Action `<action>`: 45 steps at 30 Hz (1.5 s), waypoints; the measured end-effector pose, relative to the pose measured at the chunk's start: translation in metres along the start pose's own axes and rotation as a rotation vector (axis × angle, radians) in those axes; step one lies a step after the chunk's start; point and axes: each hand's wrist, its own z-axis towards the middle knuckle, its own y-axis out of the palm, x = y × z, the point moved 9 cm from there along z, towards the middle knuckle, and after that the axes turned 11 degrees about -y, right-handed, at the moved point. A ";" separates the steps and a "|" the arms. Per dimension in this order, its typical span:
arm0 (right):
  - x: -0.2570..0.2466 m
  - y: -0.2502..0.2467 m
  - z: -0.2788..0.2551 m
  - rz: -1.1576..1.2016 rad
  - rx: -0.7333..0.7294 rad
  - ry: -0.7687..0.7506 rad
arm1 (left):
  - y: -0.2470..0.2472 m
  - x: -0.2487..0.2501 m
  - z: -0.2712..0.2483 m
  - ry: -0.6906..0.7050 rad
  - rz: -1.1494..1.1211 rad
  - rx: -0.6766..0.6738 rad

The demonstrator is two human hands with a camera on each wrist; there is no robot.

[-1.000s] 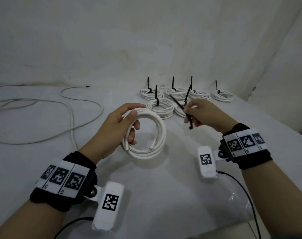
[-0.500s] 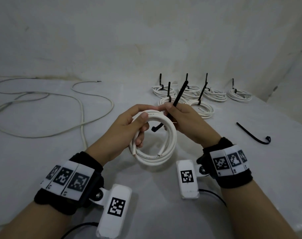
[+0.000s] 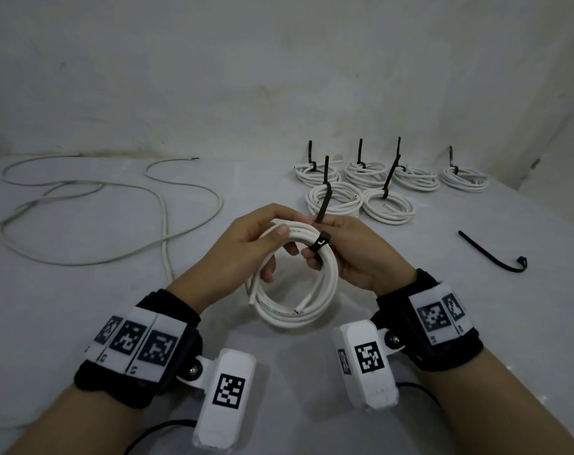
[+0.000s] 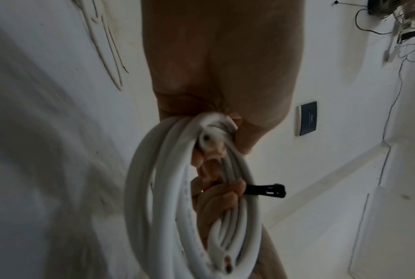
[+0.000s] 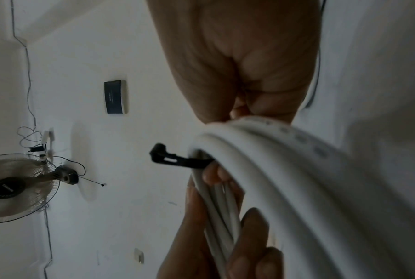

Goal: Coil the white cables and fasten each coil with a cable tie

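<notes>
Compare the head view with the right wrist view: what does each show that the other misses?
Head only: six tied coils at the back, loose white cable on the left, a spare black tie lying on the right, and both wrist cameras. Right wrist only: a wall fan and a dark wall panel. Both: the white coil gripped by the left hand and right hand, with the black cable tie wrapped round it.

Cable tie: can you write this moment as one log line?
left hand holds coil | right hand wraps cable tie | tie not cinched
</notes>
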 end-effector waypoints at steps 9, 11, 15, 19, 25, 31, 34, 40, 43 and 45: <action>0.009 0.005 0.001 0.082 0.042 0.037 | 0.007 0.016 -0.008 0.069 0.114 0.028; 0.008 0.005 0.001 0.056 0.034 0.028 | 0.004 0.015 -0.009 0.086 0.108 0.059; -0.001 0.006 -0.002 0.064 0.009 -0.004 | 0.003 0.016 -0.010 0.071 -0.015 0.066; -0.013 0.003 -0.003 0.072 0.017 -0.066 | 0.000 0.007 -0.008 -0.008 -0.054 0.067; -0.006 0.009 -0.004 0.074 -0.012 -0.042 | 0.010 0.005 -0.009 -0.052 -0.067 -0.054; -0.010 0.013 -0.005 0.055 -0.048 -0.062 | 0.007 0.005 -0.007 -0.037 -0.141 -0.070; -0.020 0.010 -0.006 -0.066 -0.019 -0.174 | 0.004 0.003 -0.006 -0.033 -0.223 -0.097; -0.049 0.005 -0.011 -0.201 0.100 -0.465 | 0.003 -0.003 -0.005 -0.118 -0.313 -0.113; -0.058 0.004 -0.016 -0.161 0.165 -0.546 | 0.005 -0.004 -0.004 -0.133 -0.356 -0.159; -0.066 0.000 -0.021 -0.156 0.221 -0.611 | 0.008 -0.004 -0.005 -0.121 -0.381 -0.195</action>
